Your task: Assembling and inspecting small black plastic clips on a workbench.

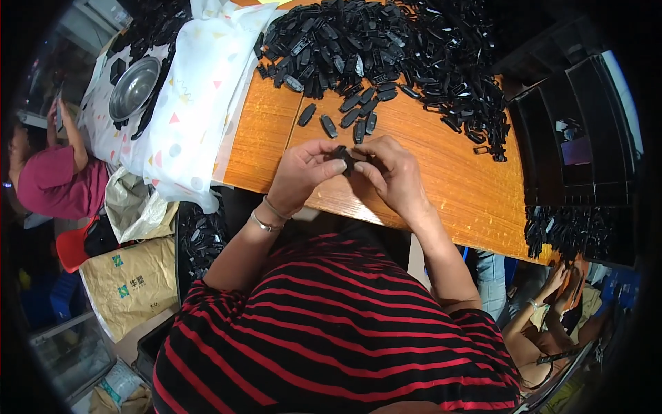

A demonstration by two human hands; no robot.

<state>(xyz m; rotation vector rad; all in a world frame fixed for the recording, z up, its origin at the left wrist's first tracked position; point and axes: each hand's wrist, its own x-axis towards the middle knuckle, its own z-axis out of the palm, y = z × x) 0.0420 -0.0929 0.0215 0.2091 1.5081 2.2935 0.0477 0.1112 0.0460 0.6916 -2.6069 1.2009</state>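
Near the front edge of the wooden table (265,127), my left hand (307,169) and my right hand (393,169) meet over a small black plastic part (343,157). The left thumb and fingers pinch it. My right thumb and fingers close on its other side; how much of it they grip is partly hidden. Just beyond my hands lie several loose black oblong plastic pieces (329,125). Farther back, a large heap of similar black pieces (338,45) spreads across the table.
At the left, a patterned white cloth (189,103) covers a surface with a metal bowl (134,90). A black shelf unit (583,131) stands at the right. Below left are a brown paper sack (131,283) and a bin of black pieces (201,238). Other people sit at both sides.
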